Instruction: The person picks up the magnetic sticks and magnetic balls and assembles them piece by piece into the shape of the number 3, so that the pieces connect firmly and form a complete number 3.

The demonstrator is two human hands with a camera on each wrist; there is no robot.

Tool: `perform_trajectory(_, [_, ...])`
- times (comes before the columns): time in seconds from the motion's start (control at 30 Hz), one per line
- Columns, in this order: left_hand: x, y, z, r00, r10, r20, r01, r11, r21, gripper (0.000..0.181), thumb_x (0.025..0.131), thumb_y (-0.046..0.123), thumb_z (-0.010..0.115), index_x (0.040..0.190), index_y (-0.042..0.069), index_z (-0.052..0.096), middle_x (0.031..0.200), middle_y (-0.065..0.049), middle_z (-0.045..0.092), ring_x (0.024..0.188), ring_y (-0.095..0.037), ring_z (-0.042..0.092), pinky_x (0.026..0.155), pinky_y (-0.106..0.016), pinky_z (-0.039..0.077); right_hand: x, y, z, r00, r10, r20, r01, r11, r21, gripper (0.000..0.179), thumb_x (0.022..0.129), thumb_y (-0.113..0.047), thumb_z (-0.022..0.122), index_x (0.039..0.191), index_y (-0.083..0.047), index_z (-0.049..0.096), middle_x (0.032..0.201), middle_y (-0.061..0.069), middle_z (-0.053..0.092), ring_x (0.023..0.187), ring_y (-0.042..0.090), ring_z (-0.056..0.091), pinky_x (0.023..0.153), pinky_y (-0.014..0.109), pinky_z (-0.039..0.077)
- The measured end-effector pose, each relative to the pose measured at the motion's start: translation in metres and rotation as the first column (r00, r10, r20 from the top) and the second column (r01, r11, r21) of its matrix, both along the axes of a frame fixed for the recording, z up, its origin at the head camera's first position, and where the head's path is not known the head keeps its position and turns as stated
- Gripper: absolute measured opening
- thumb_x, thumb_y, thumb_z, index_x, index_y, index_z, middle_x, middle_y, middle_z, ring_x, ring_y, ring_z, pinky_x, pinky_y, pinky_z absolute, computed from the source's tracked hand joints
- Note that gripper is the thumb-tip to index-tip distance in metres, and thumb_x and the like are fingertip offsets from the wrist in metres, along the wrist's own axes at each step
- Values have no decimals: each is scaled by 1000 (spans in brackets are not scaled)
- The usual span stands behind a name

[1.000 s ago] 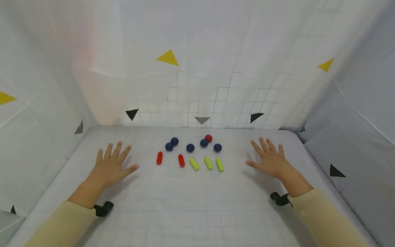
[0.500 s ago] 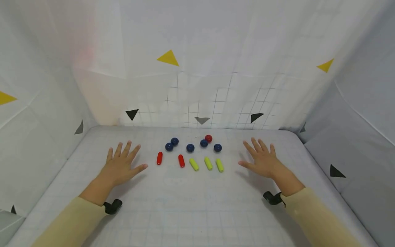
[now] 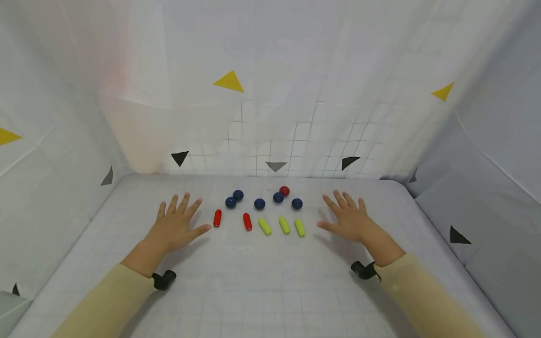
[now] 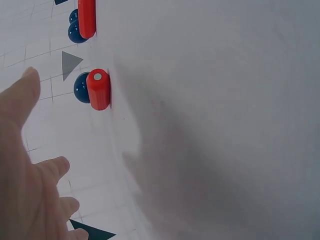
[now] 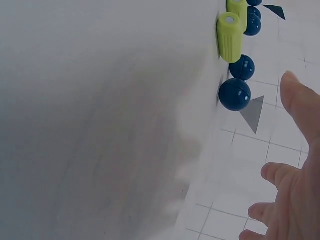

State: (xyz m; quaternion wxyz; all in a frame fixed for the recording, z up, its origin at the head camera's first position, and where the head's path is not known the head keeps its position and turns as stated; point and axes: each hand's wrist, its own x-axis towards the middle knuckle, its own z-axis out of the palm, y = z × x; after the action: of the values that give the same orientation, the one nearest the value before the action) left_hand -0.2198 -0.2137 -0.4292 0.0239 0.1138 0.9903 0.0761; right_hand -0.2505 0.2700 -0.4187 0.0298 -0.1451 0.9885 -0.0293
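Observation:
My left hand [image 3: 171, 230] hovers over the left part of the table with fingers spread, holding nothing. Nearest to it is a red rounded stick [image 3: 217, 218]; another red stick [image 3: 247, 221] lies to its right. My right hand [image 3: 350, 221] hovers at the right, also spread, with its thumb toward the yellow-green sticks [image 3: 299, 227]. Behind the sticks sit several dark blue balls [image 3: 259, 203] and one red ball [image 3: 284, 191]. In the left wrist view a red stick [image 4: 99, 90] stands out in front of a blue ball. The right wrist view shows a blue ball [image 5: 235, 94] beyond the thumb.
The white table [image 3: 253, 286] carries a faint grid. White cloth walls [image 3: 270, 56] with yellow, grey and black triangles enclose its back and sides. A black wrist camera [image 3: 164, 280] sits at the left cuff, another black camera [image 3: 363, 270] at the right.
Both hands have moved inward toward the middle, the left to the right and the right to the left, fingers still spread. The balls and sticks have stayed in place.

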Motion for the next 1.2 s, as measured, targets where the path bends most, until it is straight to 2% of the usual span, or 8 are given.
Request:
perform_trajectory(0.27, [-4, 8, -3, 1000, -1, 17, 1, 1000, -5, 95, 91, 77, 41, 160, 13, 23, 164, -26, 9, 147, -54, 1, 113, -69, -4, -5, -13, -4, 999, -12, 33, 12, 1000, -6, 88, 93, -66, 54, 159, -16, 26, 163, 25, 14, 147, 51, 12, 109, 76, 1])
perform_trajectory(0.67, [-15, 25, -6, 997, -3, 83, 0, 999, 33, 91, 92, 73, 45, 160, 15, 24, 164, -26, 8, 147, -53, 2, 113, -69, -2, -13, -26, -4, 998, 30, 58, -30, 999, -15, 88, 93, -67, 52, 160, -16, 25, 162, 25, 18, 146, 50, 16, 110, 74, 9])
perform_trajectory(0.93, [-23, 30, -11, 994, -4, 108, 0, 999, 38, 94, 91, 76, 42, 160, 15, 23, 164, -26, 8, 148, -52, 1, 114, -68, -2, -22, -32, -7, 997, 58, 58, -56, 998, -39, 87, 93, -68, 51, 159, -16, 27, 162, 23, 22, 145, 49, 20, 110, 73, 14])
perform_trajectory(1.2, [-26, 33, -9, 990, -10, 137, -2, 997, 81, 89, 94, 69, 48, 159, 12, 26, 163, -27, 12, 147, -53, 5, 114, -69, 1, -29, -42, -7, 993, 91, 73, -87, 995, -53, 85, 94, -65, 53, 158, -15, 30, 160, 23, 26, 144, 48, 23, 110, 70, 22])
